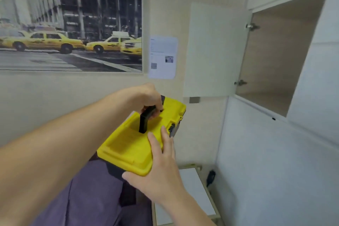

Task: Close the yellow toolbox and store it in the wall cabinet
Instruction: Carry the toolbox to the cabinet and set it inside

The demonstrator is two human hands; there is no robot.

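The yellow toolbox (128, 145) is held up in the air at mid-frame, lid down, a black latch on its right side. My left hand (149, 97) grips its raised black handle (145, 119) from above. My right hand (161, 167) cups the near right corner and edge of the toolbox, fingers spread along the lid. The wall cabinet (278, 55) is at the upper right, its inside bare and brown. Its white door (212, 49) is swung wide to the left against the wall.
A large framed picture of yellow taxis (71, 27) hangs on the left wall, a printed sheet (162, 57) beside it. Below lie a purple-covered bed (88, 198) and a white bedside table (194, 189). White cabinet panels (275, 161) fill the right side.
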